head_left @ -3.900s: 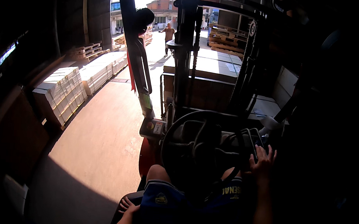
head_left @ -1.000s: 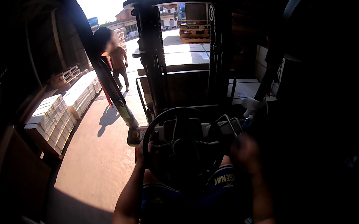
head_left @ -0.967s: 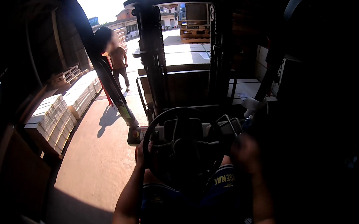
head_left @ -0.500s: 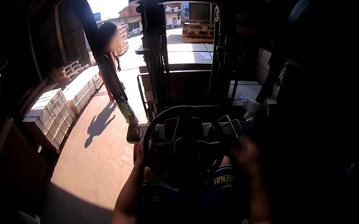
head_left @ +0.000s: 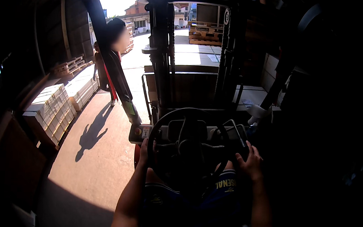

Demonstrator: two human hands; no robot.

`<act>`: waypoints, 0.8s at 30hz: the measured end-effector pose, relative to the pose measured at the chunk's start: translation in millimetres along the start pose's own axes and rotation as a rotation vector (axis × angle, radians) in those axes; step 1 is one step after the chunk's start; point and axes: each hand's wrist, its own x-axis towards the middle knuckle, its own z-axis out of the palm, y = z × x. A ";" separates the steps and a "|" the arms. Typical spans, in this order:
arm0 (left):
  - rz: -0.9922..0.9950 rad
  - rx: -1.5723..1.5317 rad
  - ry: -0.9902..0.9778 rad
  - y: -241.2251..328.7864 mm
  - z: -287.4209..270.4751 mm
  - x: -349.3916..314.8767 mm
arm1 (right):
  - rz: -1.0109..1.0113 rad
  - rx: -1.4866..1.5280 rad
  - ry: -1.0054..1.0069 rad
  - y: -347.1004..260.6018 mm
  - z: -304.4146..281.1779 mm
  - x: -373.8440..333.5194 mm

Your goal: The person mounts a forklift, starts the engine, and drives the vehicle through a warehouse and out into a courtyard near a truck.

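Note:
I sit at the controls of a forklift with a black steering wheel (head_left: pixel 190 110) in front of me. My left hand (head_left: pixel 145 151) is closed round the left side of its rim, with part of the hand in shadow. To the right of the wheel, my right hand (head_left: pixel 252 161) has its thumb and fingers apart. Its fingertips are beside the lower end of a bent metal bar (head_left: pixel 235 128); whether they touch it I cannot tell. Ahead rises the dark forklift mast (head_left: pixel 160 58), with a pale flat-topped load (head_left: pixel 189 51) visible through it.
A person (head_left: pixel 103 69) walks on the left, partly behind the cab pillar (head_left: pixel 115 74). Strapped pale stacks (head_left: pixel 53 105) line the left side, with wooden pallets (head_left: pixel 70 66) behind them. More pallets (head_left: pixel 205 34) stand farther ahead. Deep shadow covers the right side.
My right hand, blurred before, now shows spread fingers beside the bar. The person and their shadow have shifted left and nearer. My left hand stays on the wheel.

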 end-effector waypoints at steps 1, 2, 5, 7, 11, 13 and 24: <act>-0.007 0.006 -0.004 1.4 0.1 0.6 | 0.002 0.000 0.006 -1.4 -0.4 -0.6; -0.015 0.013 -0.007 -0.6 -1.6 1.3 | 0.003 0.001 0.011 -3.7 -1.1 -1.5; -0.006 0.019 -0.018 -7.1 -1.8 1.9 | 0.001 0.027 0.011 -7.7 -6.0 -0.7; 0.022 0.039 -0.027 -11.4 0.7 2.6 | -0.013 0.012 0.024 -7.2 -7.9 3.9; -0.002 0.040 -0.042 -33.2 -2.2 8.8 | -0.051 -0.018 -0.011 -21.5 -20.5 18.2; -0.025 0.076 -0.050 -43.7 -10.1 8.8 | -0.249 -0.042 0.094 -18.4 -16.3 25.1; -0.194 0.524 -0.227 -20.4 -38.1 -19.3 | -1.533 0.322 -0.057 -165.0 83.4 -52.8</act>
